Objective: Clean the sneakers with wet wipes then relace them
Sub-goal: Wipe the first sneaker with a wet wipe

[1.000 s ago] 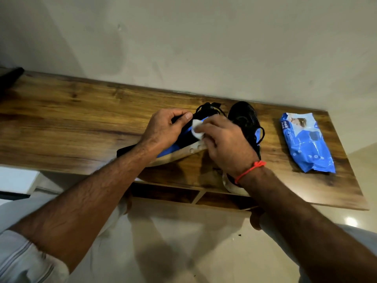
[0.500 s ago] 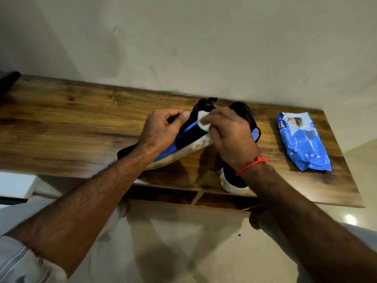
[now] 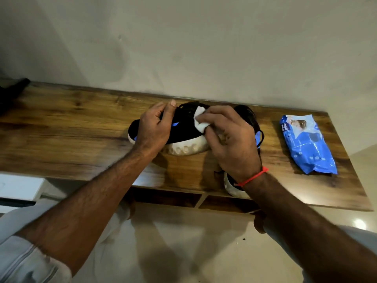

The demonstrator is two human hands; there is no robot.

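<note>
Sideways near the back edge of the surface lies the black-and-blue sneaker, its white sole facing the front edge so the upper is easy to reach. The left hand curls its grip over the shoe's middle, apparently to pin it while it is rubbed. The right hand pinches a folded wet wipe against the upper by the lace area. Behind that wrist stands the second sneaker, its toe at the front edge, probably waiting its turn. Toward the right end rests the blue wipes pack, near enough for a fresh sheet.
</note>
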